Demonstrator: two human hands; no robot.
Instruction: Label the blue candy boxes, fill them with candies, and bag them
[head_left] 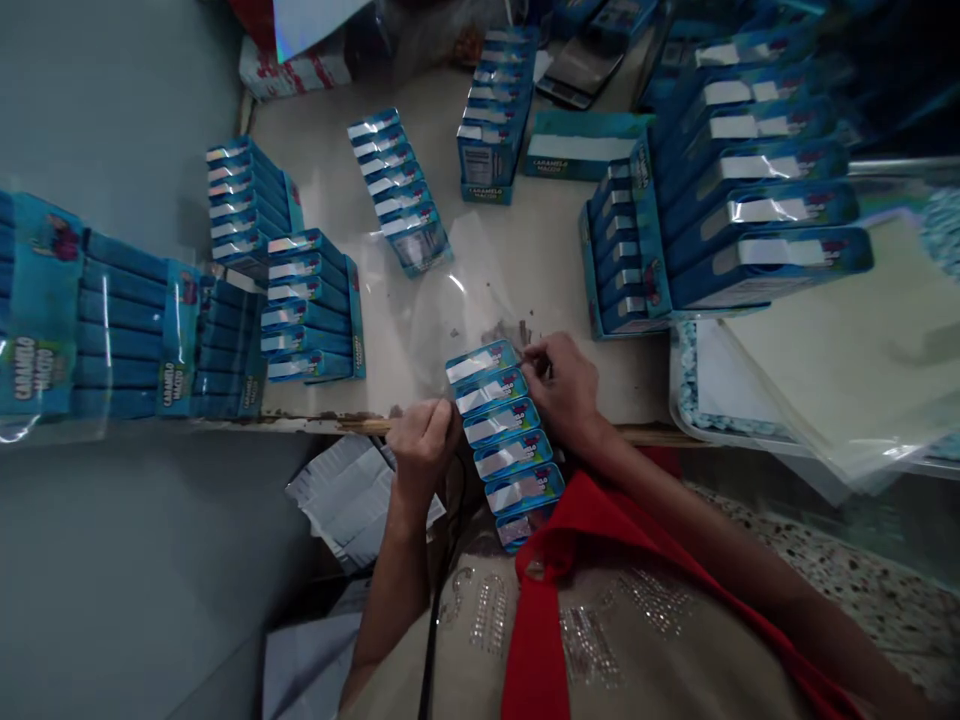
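A slanting row of blue candy boxes [507, 425] with white labels lies between my hands, over the table's front edge, its near end against my shirt. Clear plastic film [466, 300] spreads on the table from the row's far end. My left hand [424, 442] is closed in a fist at the row's left side, seemingly on the edge of that film. At the far right corner of the row, the fingers of my right hand [561, 385] are pinched together, seemingly on the film too. The fingertips of both hands are partly hidden.
Another row of blue boxes [399, 190] lies farther back. Filled display cartons stand at left [311, 305], back [495, 120] and right [622, 250]. A wrapped stack [757, 210] rises at right, beside a clear tub [686, 410] with pale blue pieces and paper sheets.
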